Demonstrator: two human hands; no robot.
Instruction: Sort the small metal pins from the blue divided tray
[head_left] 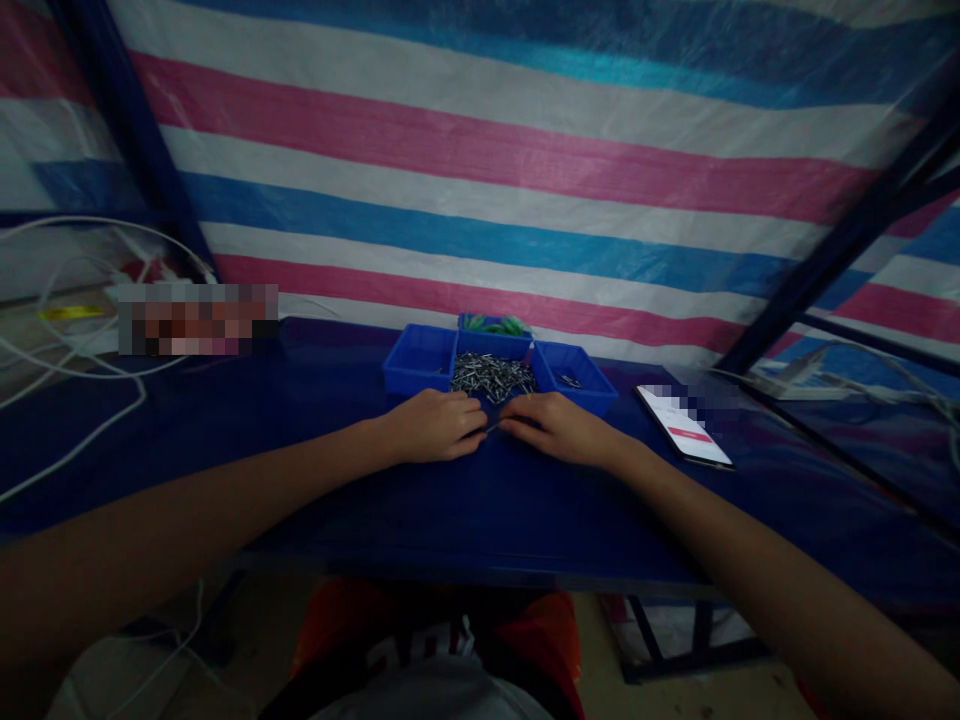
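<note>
My left hand [439, 426] rests just above the blue table with its fingers curled and pressed together. Facing it, my right hand [559, 428] has its fingertips pinched. A thin, pale metal piece [493, 428] sticks out from the right fingertips toward the left ones; its kind is too small to tell. What the left fingers hold, if anything, is hidden. Right behind both hands lies a heap of small, slim metal pieces [493, 377], silvery and dark, between two blue bins.
The left blue bin [421, 360] and right blue bin [576, 372] flank the heap; a few metal bits lie in the right one. A rear bin [495, 340] holds green items. A lit phone [684, 425] lies at right. White cables [142, 385] loop at left. Striped sheeting [480, 190] hangs behind.
</note>
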